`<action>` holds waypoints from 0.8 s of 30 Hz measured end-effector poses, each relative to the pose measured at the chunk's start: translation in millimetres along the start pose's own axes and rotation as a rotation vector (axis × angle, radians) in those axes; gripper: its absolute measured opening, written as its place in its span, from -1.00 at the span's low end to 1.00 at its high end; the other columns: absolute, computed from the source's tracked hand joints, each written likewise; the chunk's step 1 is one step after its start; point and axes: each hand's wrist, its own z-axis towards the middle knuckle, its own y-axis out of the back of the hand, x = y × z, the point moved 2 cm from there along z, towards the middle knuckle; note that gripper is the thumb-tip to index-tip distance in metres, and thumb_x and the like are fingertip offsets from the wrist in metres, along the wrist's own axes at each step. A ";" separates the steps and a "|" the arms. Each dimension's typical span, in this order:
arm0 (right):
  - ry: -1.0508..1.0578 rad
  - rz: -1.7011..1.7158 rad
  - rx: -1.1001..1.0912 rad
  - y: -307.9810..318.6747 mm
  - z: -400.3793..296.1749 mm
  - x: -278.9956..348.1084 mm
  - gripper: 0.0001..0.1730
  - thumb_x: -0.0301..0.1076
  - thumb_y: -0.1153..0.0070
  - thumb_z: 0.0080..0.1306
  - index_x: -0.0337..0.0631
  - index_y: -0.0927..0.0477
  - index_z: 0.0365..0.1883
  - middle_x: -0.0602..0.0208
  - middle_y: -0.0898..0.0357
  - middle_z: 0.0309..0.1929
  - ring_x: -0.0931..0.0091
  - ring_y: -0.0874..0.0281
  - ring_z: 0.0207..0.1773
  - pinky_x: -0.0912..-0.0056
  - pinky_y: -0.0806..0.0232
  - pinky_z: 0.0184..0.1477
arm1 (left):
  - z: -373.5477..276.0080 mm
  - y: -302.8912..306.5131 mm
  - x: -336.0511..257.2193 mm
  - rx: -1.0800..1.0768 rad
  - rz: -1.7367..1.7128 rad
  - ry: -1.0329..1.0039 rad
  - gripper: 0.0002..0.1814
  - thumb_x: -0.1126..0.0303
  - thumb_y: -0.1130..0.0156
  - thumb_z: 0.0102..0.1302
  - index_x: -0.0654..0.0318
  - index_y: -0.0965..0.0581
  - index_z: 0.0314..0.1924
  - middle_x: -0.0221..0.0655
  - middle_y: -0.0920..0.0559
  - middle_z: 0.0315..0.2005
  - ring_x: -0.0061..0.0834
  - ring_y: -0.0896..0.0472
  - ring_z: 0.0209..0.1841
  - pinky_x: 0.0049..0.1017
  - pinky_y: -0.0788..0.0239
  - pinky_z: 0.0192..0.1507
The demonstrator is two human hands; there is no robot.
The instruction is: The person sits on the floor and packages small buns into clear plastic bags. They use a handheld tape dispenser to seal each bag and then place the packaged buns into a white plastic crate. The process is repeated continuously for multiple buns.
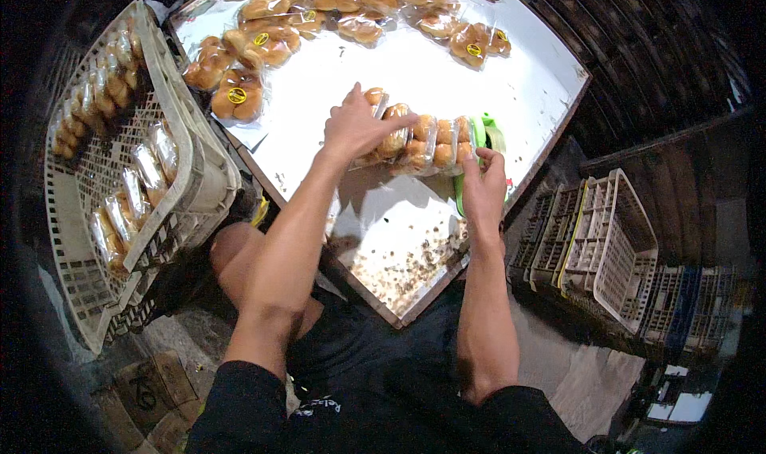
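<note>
Several clear-wrapped bread rolls (423,143) stand on edge in a row on the white tabletop (317,80). My left hand (359,125) reaches over the row's left end, thumb stretched right across the tops; whether it grips a pack is unclear. At the right end of the row is my right hand (486,179), its fingertips close to the last pack and a green tape dispenser (491,125). The dispenser is partly hidden behind that hand. More wrapped rolls with yellow stickers (237,97) lie along the table's far and left sides.
At the left, a plastic crate (197,155) holds two rows of wrapped bread. Several crates (604,244) stand on their sides on the floor at the right. Dark stacked trays (634,53) rise behind the table's right edge. Flattened cardboard (146,394) lies at lower left.
</note>
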 end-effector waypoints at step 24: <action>0.815 0.625 0.535 -74.0 -13.5 303.4 -0.40 -0.06 0.04 0.42 -0.21 -0.25 0.31 0.08 -0.40 0.19 0.24 -0.50 0.17 0.18 -0.42 0.15 | -59.4 281.7 15.3 -0.829 -0.288 -0.456 0.03 -0.04 -0.49 0.02 0.36 -0.19 0.34 -0.06 -0.50 0.12 -0.19 -0.53 0.13 -0.31 -0.37 0.19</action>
